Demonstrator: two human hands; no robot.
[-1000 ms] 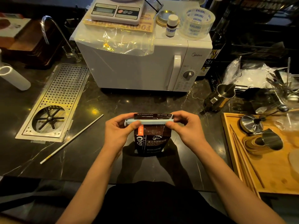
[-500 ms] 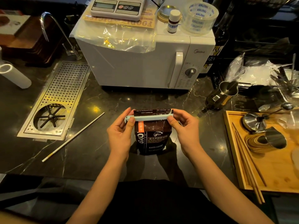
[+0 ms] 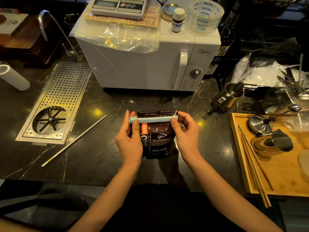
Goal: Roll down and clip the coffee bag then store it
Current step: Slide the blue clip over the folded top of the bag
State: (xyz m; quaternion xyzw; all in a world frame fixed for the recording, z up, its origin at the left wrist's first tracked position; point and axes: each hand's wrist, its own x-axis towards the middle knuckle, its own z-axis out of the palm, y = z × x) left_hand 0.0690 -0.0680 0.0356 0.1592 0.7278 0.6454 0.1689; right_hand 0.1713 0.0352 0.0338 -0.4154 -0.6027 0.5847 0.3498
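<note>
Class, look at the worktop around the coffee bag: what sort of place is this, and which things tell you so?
Probably a café or home coffee bar counter. A built-in cup rinser tray sits in the dark worktop, a metal milk jug stands by the microwave, and a scale rests on top.

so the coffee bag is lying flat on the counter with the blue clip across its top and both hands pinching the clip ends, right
Not quite: the coffee bag stands upright on the counter, as the head view shows. The blue clip does run across its folded top, with the left hand and right hand pinching its ends.
</note>
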